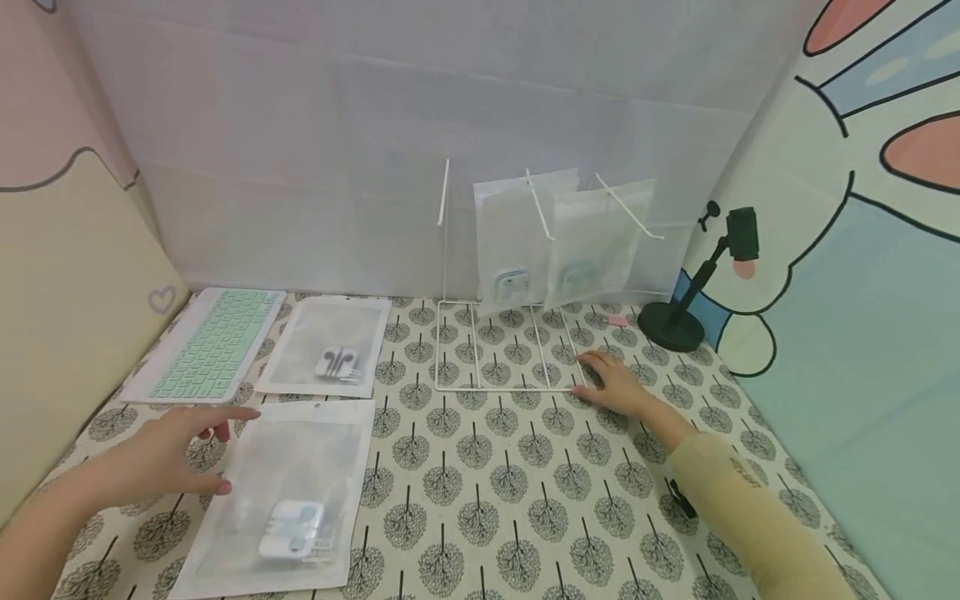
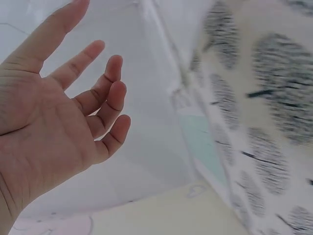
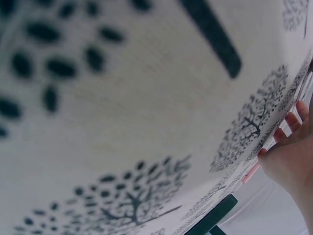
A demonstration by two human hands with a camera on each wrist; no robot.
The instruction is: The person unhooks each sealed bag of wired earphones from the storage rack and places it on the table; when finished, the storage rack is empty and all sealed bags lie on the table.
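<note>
Four pouches are in sight: the near pouch lies on the bench just right of the left hand, the far pouch lies beyond it, and two hanging pouches are on the rack, beyond the right hand and to its left. The one rack has three hooks. The left hand is wide, thumb and forefinger apart at the near pouch's edge, holding nothing; the right hand is loosely spread at the rack's base corner, contact impossible to tell. Beyond the left hand is one keyboard; beyond the right, one black stand and one pink piece. The left wrist view bares the palm and all five fingers, partly hidden from the head camera, while only the head view shows earphones inside the far pouch and a white case inside the near one. Lettering on the right sleeve and the case's small label is too small to read.
</note>
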